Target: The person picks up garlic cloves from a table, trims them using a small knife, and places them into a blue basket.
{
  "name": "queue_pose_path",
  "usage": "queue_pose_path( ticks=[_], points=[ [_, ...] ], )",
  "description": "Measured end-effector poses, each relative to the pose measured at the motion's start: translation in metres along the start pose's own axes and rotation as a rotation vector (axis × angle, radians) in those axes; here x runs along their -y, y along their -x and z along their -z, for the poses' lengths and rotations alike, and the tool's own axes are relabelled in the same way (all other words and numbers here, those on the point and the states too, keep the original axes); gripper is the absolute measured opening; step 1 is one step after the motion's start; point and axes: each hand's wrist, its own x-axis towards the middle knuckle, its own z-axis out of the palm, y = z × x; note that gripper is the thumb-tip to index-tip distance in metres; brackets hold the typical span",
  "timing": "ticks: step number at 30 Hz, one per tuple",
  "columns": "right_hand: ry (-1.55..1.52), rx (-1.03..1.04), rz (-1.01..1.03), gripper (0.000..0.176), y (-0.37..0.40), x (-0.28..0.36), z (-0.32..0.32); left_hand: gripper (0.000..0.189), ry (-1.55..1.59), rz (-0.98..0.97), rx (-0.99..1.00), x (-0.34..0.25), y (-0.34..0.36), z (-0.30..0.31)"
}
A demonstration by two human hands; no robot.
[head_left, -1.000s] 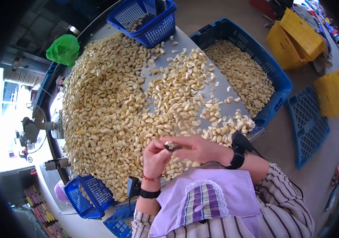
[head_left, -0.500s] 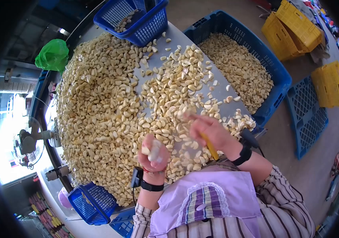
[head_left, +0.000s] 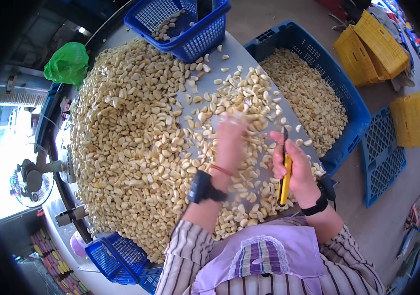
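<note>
Peeled garlic cloves [head_left: 126, 142] lie in a large heap on the left, with a looser spread of them on the grey tabletop [head_left: 237, 51]. My left hand [head_left: 232, 142] reaches out over this spread, back side up; motion smears its fingers, so I cannot see whether they hold a clove. In my right hand [head_left: 296, 169] a yellow utility knife [head_left: 285, 179] is gripped, its dark blade end pointing away from me. This hand is above the right part of the table, near a few scattered cloves.
Beyond the table's right edge stands a big blue crate [head_left: 337, 78] filled with cloves. A blue basket [head_left: 197, 44] with a few cloves sits at the far edge; another blue basket [head_left: 114, 255] is lower left. A green bag [head_left: 67, 64], a fan [head_left: 35, 177] and yellow crates [head_left: 382, 46] surround the area.
My left hand, earlier close to me with a whitish clove in it, has moved forward and right over the spread. My right hand has shifted right, still with the knife. The view has shifted slightly.
</note>
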Motion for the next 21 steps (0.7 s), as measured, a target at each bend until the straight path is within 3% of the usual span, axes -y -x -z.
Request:
queue_pose_path(
  ticks=[2, 4, 6, 8, 9, 10, 11, 12, 15, 17, 21],
  points=[
    [-0.03, 0.006, 0.001, 0.046, -0.005, 0.005, 0.003, 0.048, -0.553, -0.339, 0.234, -0.011, 0.021, -0.02],
    [-0.098, 0.002, 0.023, 0.047, -0.01, 0.011, 0.008, 0.052, -0.455, -0.575, 0.254, -0.018, 0.046, -0.021],
    [-0.104, 0.003, 0.028, 0.05, -0.012, 0.018, 0.006, 0.052, -0.357, -0.609, 0.313, -0.016, 0.048, 0.001],
    [-0.1, 0.03, 0.026, 0.051, -0.014, 0.024, 0.005, 0.051, -0.127, -0.111, 0.342, -0.007, 0.042, 0.031],
    [-0.101, 0.028, 0.025, 0.051, -0.016, 0.024, 0.005, 0.043, 0.409, 0.041, -0.017, -0.002, 0.031, 0.041],
    [-0.107, 0.005, 0.011, 0.051, -0.018, 0.023, 0.004, 0.032, 0.045, 0.147, -0.118, 0.0, 0.012, 0.068],
    [-0.113, -0.018, -0.001, 0.051, -0.019, 0.022, 0.003, 0.029, 0.163, 0.256, -0.38, 0.01, -0.006, 0.085],
    [-0.113, -0.02, 0.003, 0.051, -0.021, 0.02, 0.002, 0.03, -0.066, 0.445, -0.462, 0.012, -0.03, 0.109],
    [-0.127, 0.0, -0.048, 0.051, -0.023, 0.01, -0.001, 0.033, -0.214, 0.355, -0.518, 0.047, -0.066, 0.129],
    [-0.089, 0.01, -0.044, 0.051, -0.023, 0.006, -0.004, 0.033, -0.642, 0.307, -0.35, 0.059, -0.077, 0.127],
    [-0.026, 0.026, -0.05, 0.05, -0.024, 0.002, -0.005, 0.026, -0.537, 0.317, -0.261, 0.053, -0.073, 0.12]
  ],
)
